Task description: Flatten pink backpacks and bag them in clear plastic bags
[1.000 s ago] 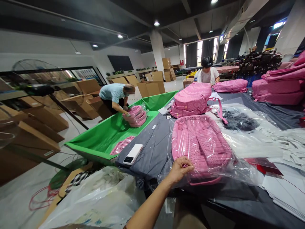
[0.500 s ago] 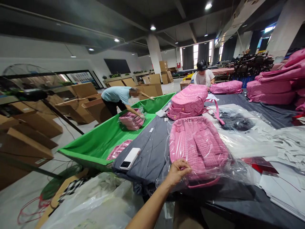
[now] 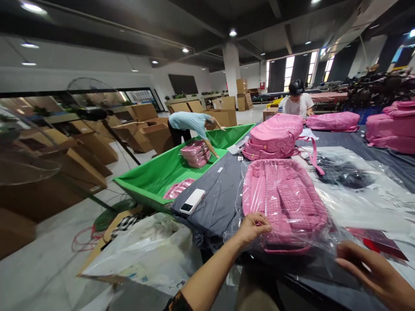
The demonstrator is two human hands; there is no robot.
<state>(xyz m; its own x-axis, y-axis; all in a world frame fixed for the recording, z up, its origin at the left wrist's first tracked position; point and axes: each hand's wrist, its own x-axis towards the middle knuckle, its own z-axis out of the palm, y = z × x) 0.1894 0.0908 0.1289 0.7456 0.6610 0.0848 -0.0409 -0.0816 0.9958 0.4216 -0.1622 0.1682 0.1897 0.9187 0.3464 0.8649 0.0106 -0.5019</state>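
Observation:
A pink backpack (image 3: 285,203) lies flat on the dark grey table (image 3: 220,203) inside a clear plastic bag (image 3: 327,242). My left hand (image 3: 254,228) is closed on the bag's near left edge, pinching the plastic by the backpack's bottom corner. My right hand (image 3: 378,272) enters at the lower right, fingers stretched out and apart, hovering near the bag's near right edge and holding nothing. A second pink backpack (image 3: 275,136) without a bag sits just behind the bagged one.
A white phone (image 3: 193,201) lies at the table's left edge. A green trough (image 3: 155,177) holds bagged pink backpacks; a person in a light blue shirt (image 3: 191,125) bends over it. Another person (image 3: 296,103) stands at the far end. Cardboard boxes (image 3: 87,151) line the left; plastic sheets (image 3: 363,194) lie right.
My right hand has come into view at the lower right, reaching toward the bag. My left hand keeps its pinch on the plastic. The person at the trough has shifted a bagged backpack.

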